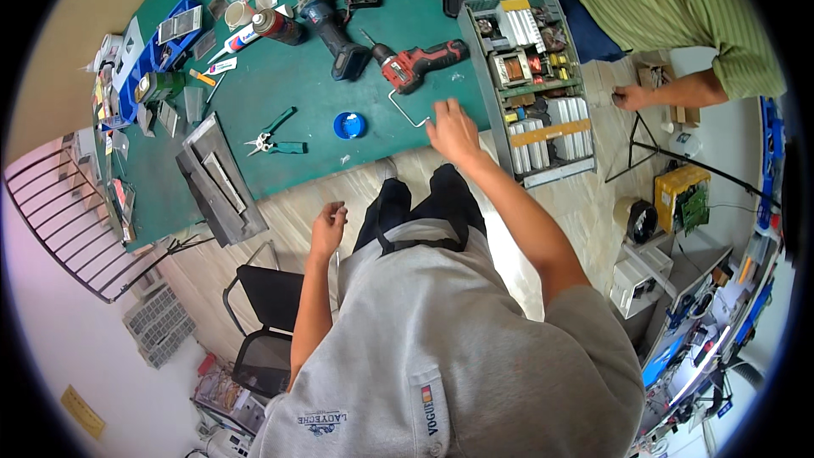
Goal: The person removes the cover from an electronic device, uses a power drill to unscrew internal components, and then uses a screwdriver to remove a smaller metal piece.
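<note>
Low in the frame, the left hand hangs loosely curled and empty, while the right hand spreads flat on the green surface at centre, bracing beside the wire handle of the opened power-supply chassis.

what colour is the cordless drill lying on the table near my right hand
Red and black drill, lying on the green table; seen in the head view.

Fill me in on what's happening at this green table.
A person in a grey top stands at the green table. The right hand rests open at the table's edge beside a wire handle, near a red drill and an opened electronics chassis. The left hand hangs loosely curled off the table, holding nothing that shows. Green-handled snips and a blue cap lie nearby. A second person in a green striped shirt works at the right.
</note>
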Demonstrator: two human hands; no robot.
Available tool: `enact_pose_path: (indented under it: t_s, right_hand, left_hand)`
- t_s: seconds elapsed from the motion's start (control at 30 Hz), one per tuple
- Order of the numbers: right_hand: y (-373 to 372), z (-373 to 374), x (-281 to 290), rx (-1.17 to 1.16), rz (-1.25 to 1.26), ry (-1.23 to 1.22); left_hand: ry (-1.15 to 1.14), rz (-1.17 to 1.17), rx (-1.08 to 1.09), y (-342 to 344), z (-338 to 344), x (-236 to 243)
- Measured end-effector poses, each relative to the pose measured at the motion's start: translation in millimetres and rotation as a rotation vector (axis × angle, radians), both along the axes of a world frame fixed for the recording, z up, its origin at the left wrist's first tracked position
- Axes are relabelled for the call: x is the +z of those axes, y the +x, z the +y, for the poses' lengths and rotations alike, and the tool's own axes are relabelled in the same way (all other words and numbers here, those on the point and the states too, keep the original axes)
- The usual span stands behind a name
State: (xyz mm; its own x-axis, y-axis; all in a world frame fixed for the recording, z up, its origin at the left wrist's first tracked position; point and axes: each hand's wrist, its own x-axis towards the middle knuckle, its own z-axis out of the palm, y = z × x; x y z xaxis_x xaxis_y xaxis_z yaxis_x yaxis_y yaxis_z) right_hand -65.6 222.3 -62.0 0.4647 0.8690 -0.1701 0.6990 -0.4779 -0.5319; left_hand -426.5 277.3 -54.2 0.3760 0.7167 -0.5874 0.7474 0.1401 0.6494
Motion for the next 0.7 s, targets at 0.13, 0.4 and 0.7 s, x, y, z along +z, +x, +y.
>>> enact_pose_path:
  t_s: [0.13,0.4,0.7]
  right_hand:
    - [52.0,71.9,-32.4,0.158,-0.394,0.159]
    - [61.5,146.9,-19.2,0.384,-0.402,-0.351]
    - [-8.4,152.3,4.4,0.172,-0.248,-0.052]
  left_hand:
    - [-0.06,-0.069,0.158,-34.0,-19.5,-11.7]
    - [-0.099,-0.076,0.4,-88.0,-49.1,-22.8]
    - [-0.134,-0.096,0.442,-129.0,-37.5,-57.8]
